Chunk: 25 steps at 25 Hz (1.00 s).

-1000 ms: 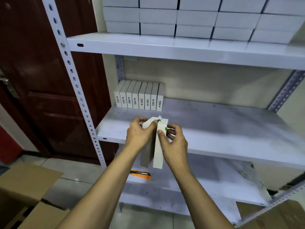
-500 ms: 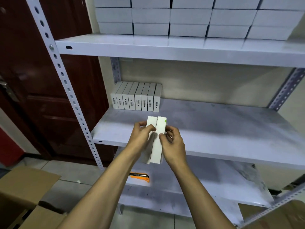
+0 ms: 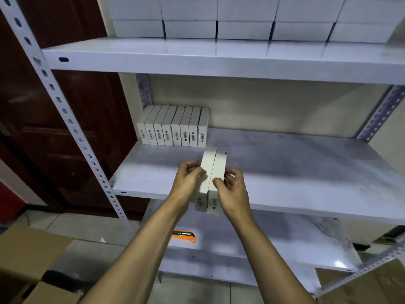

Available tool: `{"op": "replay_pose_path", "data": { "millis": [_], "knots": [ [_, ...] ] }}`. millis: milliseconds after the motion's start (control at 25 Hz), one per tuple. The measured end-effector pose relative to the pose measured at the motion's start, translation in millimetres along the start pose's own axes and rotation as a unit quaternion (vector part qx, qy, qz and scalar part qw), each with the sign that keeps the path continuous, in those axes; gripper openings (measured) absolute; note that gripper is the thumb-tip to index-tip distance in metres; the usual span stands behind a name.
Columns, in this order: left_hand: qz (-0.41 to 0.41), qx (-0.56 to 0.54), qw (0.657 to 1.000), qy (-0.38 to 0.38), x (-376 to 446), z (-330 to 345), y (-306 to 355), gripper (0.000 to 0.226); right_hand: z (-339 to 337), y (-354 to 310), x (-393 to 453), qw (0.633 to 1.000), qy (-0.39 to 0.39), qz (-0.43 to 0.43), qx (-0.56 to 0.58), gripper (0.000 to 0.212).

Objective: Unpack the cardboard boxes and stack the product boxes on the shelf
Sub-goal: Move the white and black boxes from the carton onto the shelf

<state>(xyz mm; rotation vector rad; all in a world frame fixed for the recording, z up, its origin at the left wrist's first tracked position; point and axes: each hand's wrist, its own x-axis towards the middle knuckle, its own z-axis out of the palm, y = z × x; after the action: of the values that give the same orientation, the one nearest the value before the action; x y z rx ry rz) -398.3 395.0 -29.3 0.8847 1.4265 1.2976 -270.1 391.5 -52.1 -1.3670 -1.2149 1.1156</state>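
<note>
Head camera, looking forward and down at a white metal shelving unit. Two bare forearms reach up from the bottom of the view. The left hand (image 3: 188,181) and the right hand (image 3: 233,189) together hold a pair of slim white product boxes (image 3: 212,172), pressed side by side and standing on end. The left hand's grip is closed around the left side of the pair, thumb on the front; the right hand's grip pinches the right side, thumb tip on the front face. The pair hangs over the front edge of the middle shelf (image 3: 306,172), its upper end above the shelf surface and its lower end, with small barcode labels, dipping below the shelf's edge.

At the back left of that same shelf, a row of white product boxes (image 3: 173,128) stands upright, barcodes facing out. The top shelf (image 3: 219,58) carries stacked white boxes (image 3: 241,18) across its width. On the lower shelf (image 3: 274,238), an orange utility knife (image 3: 184,236) lies near the left forearm. An open cardboard box (image 3: 28,255) sits on the floor at lower left, in front of a dark wooden door (image 3: 72,106).
</note>
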Motion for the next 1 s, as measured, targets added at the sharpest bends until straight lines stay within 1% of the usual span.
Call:
{"op": "replay_pose_path", "data": {
  "millis": [80,200,360,480,600,640,720,800,880,1000],
  "knots": [
    [-0.001,0.001,1.000,-0.005,8,4,-3,0.028,-3,0,10,1.000,0.002,0.002,-0.005,0.039],
    [0.007,0.016,0.999,-0.030,22,12,-4,0.035,-6,2,28,0.999,0.013,-0.004,-0.031,0.038],
    [0.028,0.025,0.999,-0.035,41,21,-2,0.030,-8,5,50,0.997,0.031,-0.007,-0.066,0.040],
    [0.039,0.055,0.997,-0.047,60,22,0,0.038,-8,2,66,0.997,0.039,-0.012,-0.063,0.039],
    [0.049,0.094,0.992,-0.072,79,20,4,0.050,-6,1,77,0.997,0.057,-0.003,-0.042,0.031],
    [0.049,0.103,0.990,-0.079,83,20,5,0.051,-4,0,80,0.997,0.060,0.000,-0.041,0.029],
    [0.056,0.098,0.990,-0.084,92,20,6,0.047,1,-1,86,0.997,0.059,0.001,-0.045,0.031],
    [0.066,0.072,0.992,-0.073,98,21,5,0.042,7,-3,92,0.997,0.054,-0.004,-0.049,0.041],
    [0.076,0.062,0.993,-0.065,103,21,2,0.038,11,0,100,0.998,0.052,-0.017,-0.045,0.046],
    [0.083,0.068,0.991,-0.077,108,19,-1,0.035,13,3,106,0.996,0.050,-0.041,-0.060,0.035]
  ]
}}
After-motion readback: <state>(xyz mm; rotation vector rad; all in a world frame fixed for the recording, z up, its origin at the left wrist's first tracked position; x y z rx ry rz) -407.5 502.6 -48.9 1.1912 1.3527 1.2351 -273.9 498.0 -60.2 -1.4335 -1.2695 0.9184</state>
